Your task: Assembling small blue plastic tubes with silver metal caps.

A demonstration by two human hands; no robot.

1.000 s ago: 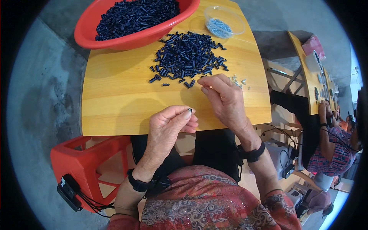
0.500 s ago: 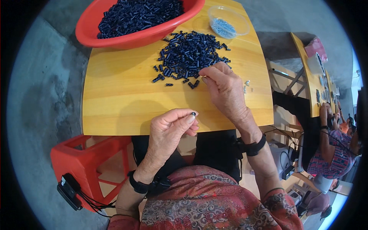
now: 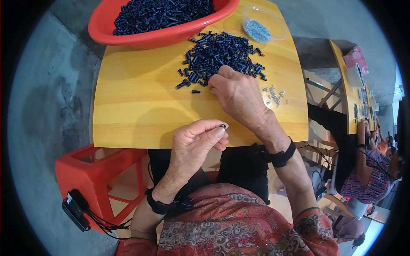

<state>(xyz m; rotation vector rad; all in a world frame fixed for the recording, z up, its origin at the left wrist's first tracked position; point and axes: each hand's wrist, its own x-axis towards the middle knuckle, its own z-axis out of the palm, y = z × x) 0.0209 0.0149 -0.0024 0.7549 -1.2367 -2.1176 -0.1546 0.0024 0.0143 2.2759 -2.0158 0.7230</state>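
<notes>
My left hand (image 3: 192, 141) is held just over the table's near edge, thumb and forefinger pinching a small black plastic sleeve (image 3: 223, 126). Only the end of that piece shows. My right hand (image 3: 243, 94) reaches to the near edge of a heap of short black plastic sleeves (image 3: 224, 53). Its fingers are drawn together and point down at the pieces. The back of the hand hides the fingertips, so I cannot see what is between them. Several small silvery metal parts (image 3: 275, 96), perhaps screws, lie loose beside my right hand.
A red basin (image 3: 158, 39) full of similar black pieces stands at the far left. A clear round tub (image 3: 273, 23) of silvery parts sits at the back right of the wooden table (image 3: 128, 102). A red stool (image 3: 81, 170) is at lower left; people work at another table on the right.
My right hand has shifted slightly left and downward along the heap's near edge, uncovering more of the silvery parts. My left hand keeps its pinch. The whole view has shifted a little.
</notes>
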